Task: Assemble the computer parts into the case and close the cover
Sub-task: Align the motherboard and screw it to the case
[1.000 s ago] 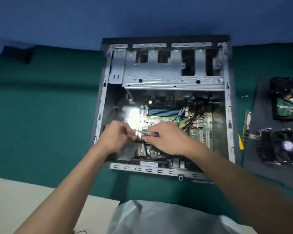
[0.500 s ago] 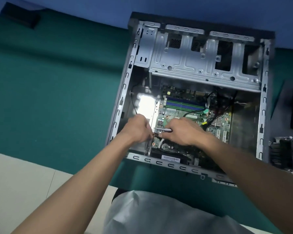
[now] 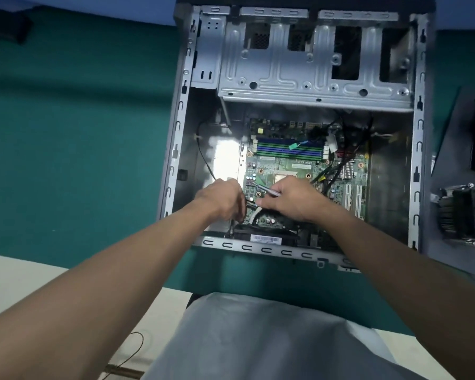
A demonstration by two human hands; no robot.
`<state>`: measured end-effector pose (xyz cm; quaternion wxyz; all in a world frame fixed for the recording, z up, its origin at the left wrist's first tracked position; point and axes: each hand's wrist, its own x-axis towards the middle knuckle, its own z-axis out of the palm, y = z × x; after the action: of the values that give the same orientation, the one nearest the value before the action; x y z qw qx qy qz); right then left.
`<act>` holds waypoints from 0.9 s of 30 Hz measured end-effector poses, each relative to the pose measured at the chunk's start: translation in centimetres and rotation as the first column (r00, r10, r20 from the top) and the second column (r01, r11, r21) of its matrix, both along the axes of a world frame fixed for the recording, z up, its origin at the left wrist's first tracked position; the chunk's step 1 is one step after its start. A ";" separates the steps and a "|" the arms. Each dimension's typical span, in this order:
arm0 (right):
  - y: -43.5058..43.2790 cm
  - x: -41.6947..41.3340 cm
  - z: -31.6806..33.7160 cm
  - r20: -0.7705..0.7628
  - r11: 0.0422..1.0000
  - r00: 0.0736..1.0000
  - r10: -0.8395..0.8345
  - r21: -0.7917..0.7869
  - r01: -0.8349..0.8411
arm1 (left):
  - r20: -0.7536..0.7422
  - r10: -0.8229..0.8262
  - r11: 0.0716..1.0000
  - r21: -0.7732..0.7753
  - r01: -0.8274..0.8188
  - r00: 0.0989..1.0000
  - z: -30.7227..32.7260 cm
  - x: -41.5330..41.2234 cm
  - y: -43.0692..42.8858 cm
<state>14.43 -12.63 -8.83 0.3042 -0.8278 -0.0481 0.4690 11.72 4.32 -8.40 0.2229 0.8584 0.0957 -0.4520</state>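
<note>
Grip: right hand (image 3: 294,201) clamped on screwdriver (image 3: 268,191) | left hand (image 3: 220,200) cannot tell (fingers curled) | case rail (image 3: 244,246) near

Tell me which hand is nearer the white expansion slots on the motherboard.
Right. The right hand sits just left of the white expansion slots; the left hand lies farther left, beyond the right one.
</note>
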 end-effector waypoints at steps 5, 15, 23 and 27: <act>0.1 0.0 -0.1 0.035 1.000 0.999 0.019 0.016 -0.019 | 0.058 -0.078 0.993 0.089 0.073 0.995 -0.4 0.1 -0.1; 0.2 0.1 0.3 0.091 0.999 0.995 0.049 0.019 -0.051 | 0.020 -0.102 0.995 0.024 0.102 0.995 -0.8 0.1 -0.2; 0.3 0.1 0.5 0.069 0.997 0.996 0.057 0.040 -0.060 | 0.111 -0.235 0.968 0.119 0.221 0.966 -1.3 -0.1 -0.3; 0.3 -0.1 0.8 0.162 0.992 0.979 0.121 0.025 -0.126 | 0.133 -0.276 0.949 0.194 0.248 0.952 -1.5 -0.1 -0.4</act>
<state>14.36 -12.28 -8.00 0.2843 -0.8526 -0.1319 0.4180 11.63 3.89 -9.85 0.0913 0.9129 0.0021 -0.3979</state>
